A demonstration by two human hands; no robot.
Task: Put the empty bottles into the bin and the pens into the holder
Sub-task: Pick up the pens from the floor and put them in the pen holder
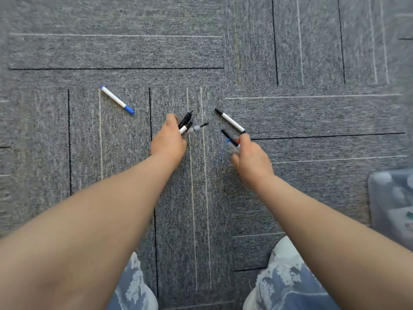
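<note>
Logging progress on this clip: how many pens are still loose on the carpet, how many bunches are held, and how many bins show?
Loose pens on the carpet: 2, a blue-capped pen and a black-capped pen
Held bunches: 2, one in the left hand grip, one in the right hand grip; pens per bunch are too blurred to count
Bins: 1, a translucent bin at the right edge
Total: 5

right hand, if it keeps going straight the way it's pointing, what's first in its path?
Most likely the black-capped marker lying on the carpet just beyond the right hand; it already grips pens, and depth is unclear.
</note>
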